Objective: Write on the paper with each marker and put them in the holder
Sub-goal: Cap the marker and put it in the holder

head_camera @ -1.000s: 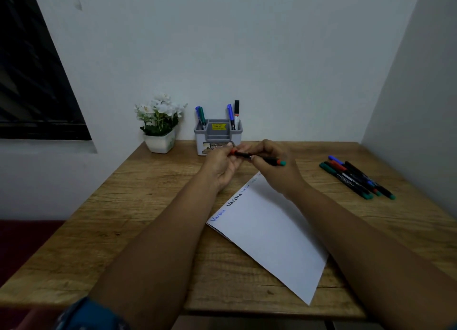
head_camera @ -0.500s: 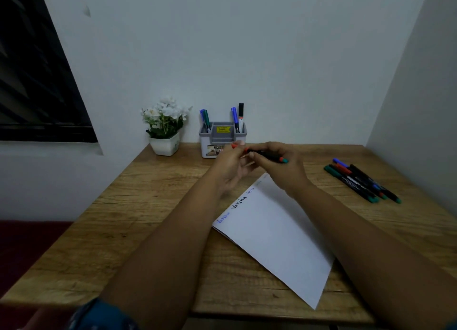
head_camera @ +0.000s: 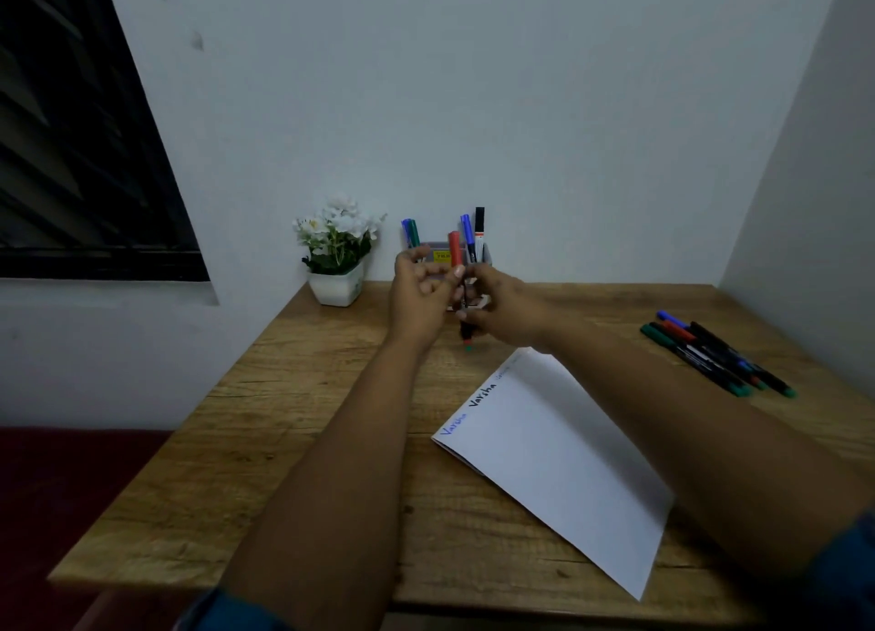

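Observation:
A black-bodied marker with a red cap (head_camera: 455, 248) stands upright in front of the grey holder (head_camera: 486, 253), cap up and green end down. My right hand (head_camera: 509, 311) grips its barrel. My left hand (head_camera: 419, 301) pinches it just below the cap, other fingers loosely curled. Several capped markers stand in the holder: blue and green on the left (head_camera: 411, 233), blue and black on the right (head_camera: 473, 227). The white paper (head_camera: 563, 455) lies at an angle on the table, with words in blue and black along its left edge.
Several loose markers (head_camera: 715, 353) lie in a row at the table's right side. A white pot of white flowers (head_camera: 337, 251) stands left of the holder, against the wall. Walls close the table's back and right; its left edge is open.
The red-capped marker has swung from lying sideways between my hands to upright. Both hands have lifted and moved back toward the holder.

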